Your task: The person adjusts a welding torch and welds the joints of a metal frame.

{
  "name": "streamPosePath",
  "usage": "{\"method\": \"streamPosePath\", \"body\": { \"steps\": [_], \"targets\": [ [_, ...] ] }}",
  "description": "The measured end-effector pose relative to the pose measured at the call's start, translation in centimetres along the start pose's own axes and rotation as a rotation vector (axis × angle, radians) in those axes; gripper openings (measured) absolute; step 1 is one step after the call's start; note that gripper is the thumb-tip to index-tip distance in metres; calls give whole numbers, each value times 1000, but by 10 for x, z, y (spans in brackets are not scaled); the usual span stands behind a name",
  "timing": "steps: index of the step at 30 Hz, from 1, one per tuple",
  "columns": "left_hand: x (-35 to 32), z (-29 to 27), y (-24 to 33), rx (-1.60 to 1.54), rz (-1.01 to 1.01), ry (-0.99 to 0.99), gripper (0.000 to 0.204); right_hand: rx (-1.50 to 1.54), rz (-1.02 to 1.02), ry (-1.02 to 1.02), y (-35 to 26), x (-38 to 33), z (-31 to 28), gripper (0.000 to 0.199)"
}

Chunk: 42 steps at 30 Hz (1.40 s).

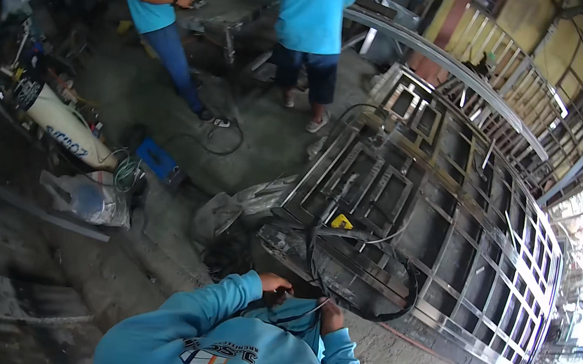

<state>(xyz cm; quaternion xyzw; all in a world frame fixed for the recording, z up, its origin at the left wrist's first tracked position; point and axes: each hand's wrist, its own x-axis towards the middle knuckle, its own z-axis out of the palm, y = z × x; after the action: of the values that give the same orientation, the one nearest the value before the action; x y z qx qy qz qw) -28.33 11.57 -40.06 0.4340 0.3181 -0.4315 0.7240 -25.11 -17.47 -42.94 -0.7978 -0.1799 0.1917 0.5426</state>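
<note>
Cable (312,252), black and looped, hangs over the near corner of the metal grid frame (452,192), its lower end by the hands at the light-blue shirt (268,356). Left hand (274,284), fingers mostly curled, and right hand (331,318), bent inward just beside it, both look part-closed; can't tell what either grips. Yellow object (342,222) sits near the cable loop.

Left hand (274,283) and right hand (332,318) are near a looped black cable (413,290) on a metal grid (466,339); two co-workers (310,15) stand beyond.
</note>
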Motion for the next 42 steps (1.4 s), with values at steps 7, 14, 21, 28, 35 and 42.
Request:
{"method": "streamPosePath", "body": {
  "steps": [7,14,21,28,35,42],
  "targets": [
    [67,-38,-57,912,792,-159,50,632,519,-223,-55,-4,60,51],
    [57,-26,-54,346,324,-140,57,1027,693,-401,-143,-1,2,86],
    [21,-5,-45,359,314,-105,30,1177,749,-427,-115,1,19,109],
    [-1,14,-20,-112,34,-82,31,1266,622,-459,-119,3,4,95],
    [-73,-27,11,-225,365,211,28,213,452,110,-95,13,-13,25],
    [-162,-2,71,-208,1084,692,24,-187,-30,-8,-210,41,-6,65]
  ]
}}
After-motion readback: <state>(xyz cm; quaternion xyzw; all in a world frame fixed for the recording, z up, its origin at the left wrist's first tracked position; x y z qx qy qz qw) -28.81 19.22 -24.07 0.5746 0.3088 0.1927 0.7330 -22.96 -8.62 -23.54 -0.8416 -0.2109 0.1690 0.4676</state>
